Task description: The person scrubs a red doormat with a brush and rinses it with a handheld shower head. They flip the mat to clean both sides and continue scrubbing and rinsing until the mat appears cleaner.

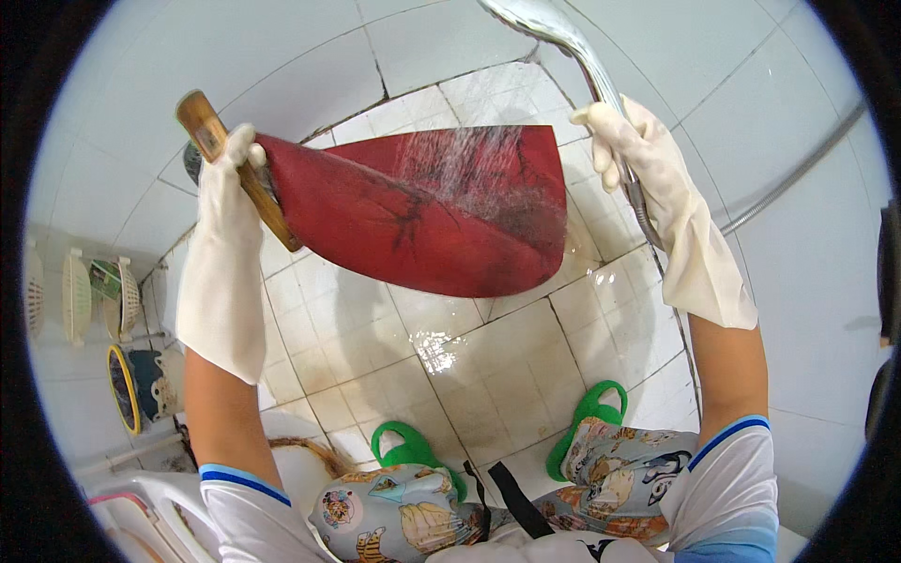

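Note:
My left hand (229, 165), in a long cream rubber glove, grips the brown wooden crosspiece (264, 204) at the left end of a red sheet-like object (366, 218), perhaps plastic or rubber. The red sheet is held up above the floor, curved with a fold along it, and carries dark stains and branching dark marks. In my right hand (626, 137), gloved alike, is the handle of a chrome shower head (556, 28). Water sprays from it onto the right part of the red sheet. A metal hose runs down from the handle past my wrist.
Wet white floor tiles (450, 352) with dark grout lie below, and pale wall tiles (295, 56) rise around. Plastic baskets (123, 299) hang on the left wall above a yellow-rimmed round item (125, 388). The metal shower hose (795, 172) crosses the right wall. Green slippers (405, 447) are on my feet.

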### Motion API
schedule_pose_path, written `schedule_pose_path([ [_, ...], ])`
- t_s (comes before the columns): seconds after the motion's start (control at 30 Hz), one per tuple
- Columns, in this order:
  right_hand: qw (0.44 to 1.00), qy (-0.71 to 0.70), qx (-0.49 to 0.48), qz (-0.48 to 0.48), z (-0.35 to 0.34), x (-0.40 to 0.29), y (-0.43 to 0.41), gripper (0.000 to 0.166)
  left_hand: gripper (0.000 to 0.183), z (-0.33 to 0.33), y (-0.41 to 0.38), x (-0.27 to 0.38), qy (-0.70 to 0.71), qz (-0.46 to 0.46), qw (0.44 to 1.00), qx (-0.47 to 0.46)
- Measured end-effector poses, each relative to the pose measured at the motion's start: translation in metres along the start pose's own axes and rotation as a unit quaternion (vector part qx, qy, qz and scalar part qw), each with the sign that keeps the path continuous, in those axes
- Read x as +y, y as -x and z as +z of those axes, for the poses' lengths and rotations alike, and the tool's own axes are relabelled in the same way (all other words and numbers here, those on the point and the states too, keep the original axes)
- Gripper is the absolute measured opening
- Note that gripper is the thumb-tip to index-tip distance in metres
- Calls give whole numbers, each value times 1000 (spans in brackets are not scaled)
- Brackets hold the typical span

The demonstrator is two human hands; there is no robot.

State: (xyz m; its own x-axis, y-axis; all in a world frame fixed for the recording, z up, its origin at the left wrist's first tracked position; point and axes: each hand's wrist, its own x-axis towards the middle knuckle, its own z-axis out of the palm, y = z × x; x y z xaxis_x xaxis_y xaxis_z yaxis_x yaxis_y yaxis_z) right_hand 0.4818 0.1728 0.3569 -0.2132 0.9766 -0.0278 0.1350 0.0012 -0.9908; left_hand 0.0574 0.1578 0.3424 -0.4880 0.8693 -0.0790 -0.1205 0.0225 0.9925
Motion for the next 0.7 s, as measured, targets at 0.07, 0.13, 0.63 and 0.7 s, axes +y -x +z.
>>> schedule_pose_path([
  [0.07, 1000, -8, 9, 1, -3, -5, 2, 36, 16, 15, -10, 25, 3, 18, 1000, 1],
  [0.13, 1000, -28, -8, -6, -12, -12, 4, 39, 14, 25, -18, 39, -3, 30, 999, 9],
  [0.63, 995, -51, -12, -90, -23, -37, 15, 42, 22, -30, -66, 236, -93, 311, 945, 45],
  [0.7, 993, -63, -26, -97, -21, -38, 14, 42, 23, -33, -58, 247, -105, 324, 937, 80],
])
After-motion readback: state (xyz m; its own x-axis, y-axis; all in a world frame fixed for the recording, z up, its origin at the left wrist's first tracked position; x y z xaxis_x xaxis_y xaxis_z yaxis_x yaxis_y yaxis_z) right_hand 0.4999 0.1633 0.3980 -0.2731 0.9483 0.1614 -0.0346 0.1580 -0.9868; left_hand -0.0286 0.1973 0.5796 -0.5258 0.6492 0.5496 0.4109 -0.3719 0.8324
